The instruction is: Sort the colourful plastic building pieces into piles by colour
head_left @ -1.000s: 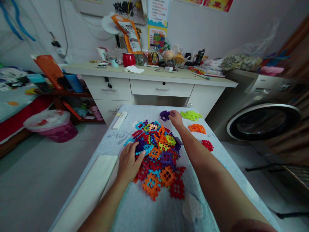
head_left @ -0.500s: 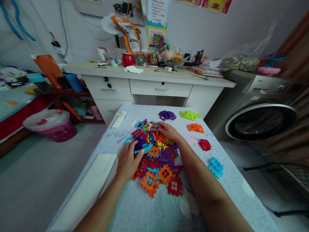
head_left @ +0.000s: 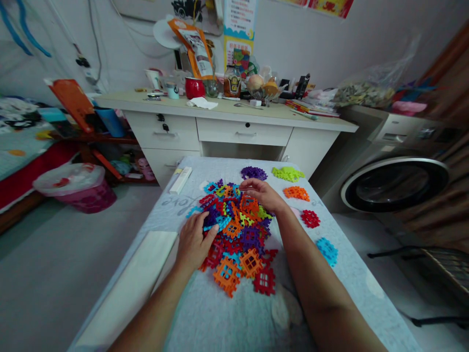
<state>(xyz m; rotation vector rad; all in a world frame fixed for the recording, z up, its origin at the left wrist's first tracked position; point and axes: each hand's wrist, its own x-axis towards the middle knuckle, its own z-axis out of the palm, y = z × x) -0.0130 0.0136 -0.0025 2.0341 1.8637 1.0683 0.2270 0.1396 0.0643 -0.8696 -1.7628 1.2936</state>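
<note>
A heap of plastic interlocking window-shaped tiles (head_left: 233,229) in red, orange, purple, blue and green lies on the cloth-covered table. At its left edge rests my left hand (head_left: 193,242), thumb and fingers apart, touching purple pieces and a light blue tile (head_left: 219,224). My right hand (head_left: 264,193) hovers over the heap's far right side, fingers stretched out and nothing visible in them. Single-colour piles line the far and right sides: purple (head_left: 254,173), lime green (head_left: 287,173), orange (head_left: 296,193), red (head_left: 310,218) and light blue (head_left: 327,251).
A long white box (head_left: 181,180) lies at the table's far left, and a white panel (head_left: 134,286) runs along the left edge. Behind the table stands a desk (head_left: 244,133) bearing jars and papers. A washing machine (head_left: 394,166) is at right, a lined pink bin (head_left: 75,188) at left.
My right hand has lifted off the heap and shifted slightly right, its fingers straightening. My left hand stays in about the same place.
</note>
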